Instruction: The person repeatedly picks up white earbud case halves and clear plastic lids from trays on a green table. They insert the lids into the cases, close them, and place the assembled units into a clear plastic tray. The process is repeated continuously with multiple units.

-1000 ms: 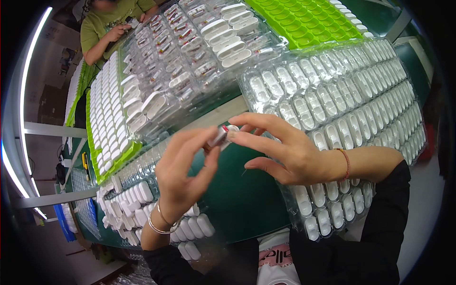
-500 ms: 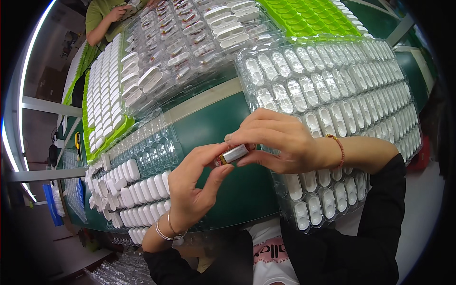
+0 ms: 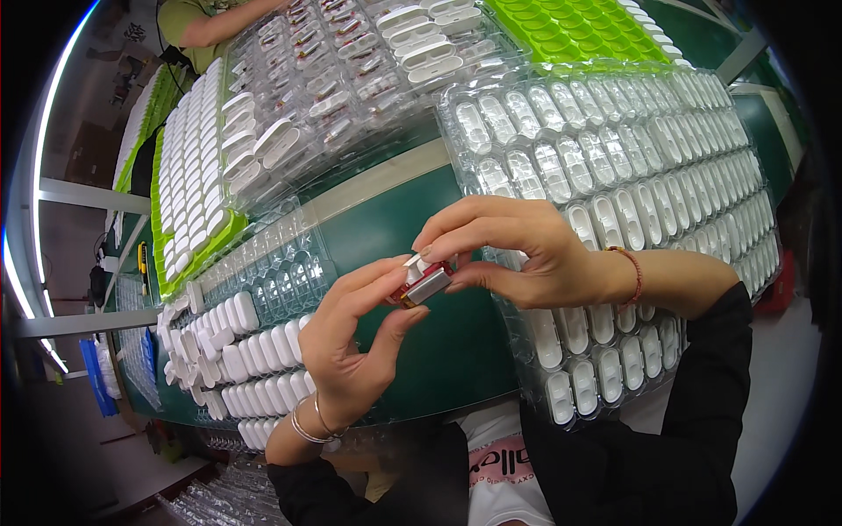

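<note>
Above the middle of the table, both my hands are closed on one small silver battery module (image 3: 430, 286) with red and yellowish edges. A small white piece (image 3: 416, 266) shows on top of it, under the fingertips. My left hand (image 3: 353, 337) pinches the module's left end between thumb and fingers. On the other end, my right hand (image 3: 531, 254) grips with its thumb below and its fingers above. Fingertips hide part of the module. Right beside my right hand lies a clear tray (image 3: 449, 118) filled with rows of white oval case shells (image 3: 605, 158).
White oval case pieces (image 3: 254, 352) lie in rows and a loose heap at left, beside a clear moulded tray (image 3: 294, 254). Beyond are trays of small modules (image 3: 307, 44), a green tray (image 3: 574, 31) and another of white caps (image 3: 189, 167). Another person's arm (image 3: 230, 24) reaches in.
The module has turned in my fingers, so its red side and a white piece show. My right fingers have shifted slightly left on top. The other person's arm has stretched out to the right.
</note>
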Available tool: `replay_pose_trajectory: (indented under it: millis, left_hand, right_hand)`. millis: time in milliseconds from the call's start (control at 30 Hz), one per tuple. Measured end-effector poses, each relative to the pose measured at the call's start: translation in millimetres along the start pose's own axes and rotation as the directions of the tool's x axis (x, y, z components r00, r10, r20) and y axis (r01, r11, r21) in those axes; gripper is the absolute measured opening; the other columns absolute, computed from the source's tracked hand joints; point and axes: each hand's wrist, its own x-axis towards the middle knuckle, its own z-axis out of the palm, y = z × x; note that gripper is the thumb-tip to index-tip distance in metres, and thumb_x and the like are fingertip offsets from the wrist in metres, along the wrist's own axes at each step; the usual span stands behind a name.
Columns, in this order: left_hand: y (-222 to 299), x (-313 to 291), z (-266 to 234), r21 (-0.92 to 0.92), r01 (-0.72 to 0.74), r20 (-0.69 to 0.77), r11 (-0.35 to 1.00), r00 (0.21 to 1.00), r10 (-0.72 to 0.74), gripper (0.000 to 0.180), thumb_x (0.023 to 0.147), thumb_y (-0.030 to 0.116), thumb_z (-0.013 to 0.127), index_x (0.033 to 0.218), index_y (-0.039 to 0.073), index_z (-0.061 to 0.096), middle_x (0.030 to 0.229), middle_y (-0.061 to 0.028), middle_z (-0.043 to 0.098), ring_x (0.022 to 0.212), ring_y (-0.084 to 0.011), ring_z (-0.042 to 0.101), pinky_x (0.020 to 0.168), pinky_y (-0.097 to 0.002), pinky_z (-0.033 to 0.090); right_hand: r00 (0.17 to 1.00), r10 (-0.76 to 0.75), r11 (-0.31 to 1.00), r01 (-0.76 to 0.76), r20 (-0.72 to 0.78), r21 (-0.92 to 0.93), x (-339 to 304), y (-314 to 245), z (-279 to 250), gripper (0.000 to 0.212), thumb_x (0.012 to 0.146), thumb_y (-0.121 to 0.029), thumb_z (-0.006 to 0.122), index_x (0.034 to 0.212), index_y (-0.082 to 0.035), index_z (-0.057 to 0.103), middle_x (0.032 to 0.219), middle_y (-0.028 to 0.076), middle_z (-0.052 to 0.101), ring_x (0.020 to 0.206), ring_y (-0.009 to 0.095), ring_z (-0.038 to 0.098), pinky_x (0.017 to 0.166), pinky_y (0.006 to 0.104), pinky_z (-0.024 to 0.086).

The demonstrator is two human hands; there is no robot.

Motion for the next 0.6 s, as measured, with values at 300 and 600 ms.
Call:
replay_pose_trajectory:
  millis: [300, 600]
  left_hand:
    - [-4.1, -1.7, 1.1, -0.274, 0.248, 0.042, 0.929, 0.968, -0.246, 0.027, 0.083, -0.003, 0.071, 0.109, -0.004, 0.064, 0.105, -0.0155, 0.069, 0.091, -0.0166, 0.068, 0.079, -0.0256, 0.054]
    - [-7.1, 0.3, -2.0, -0.302, 0.377, 0.063, 0.876, 0.924, -0.376, 0.027, 0.087, 0.001, 0.070, 0.112, -0.006, 0.063, 0.099, -0.0110, 0.070, 0.089, -0.0127, 0.068, 0.077, -0.0225, 0.053]
  right_hand:
    - [0.975, 0.217, 0.962, -0.222, 0.047, 0.159, 0.2, -1.4, -2.2, 0.023, 0.084, 0.001, 0.067, 0.107, -0.001, 0.066, 0.103, 0.010, 0.066, 0.088, 0.016, 0.066, 0.073, 0.0264, 0.054]
    - [0.901, 0.412, 0.797, -0.427, 0.133, 0.427, 3.5, -2.8, -3.1, 0.021, 0.093, -0.004, 0.062, 0.113, 0.001, 0.065, 0.106, 0.009, 0.065, 0.093, 0.013, 0.063, 0.076, 0.0252, 0.055]
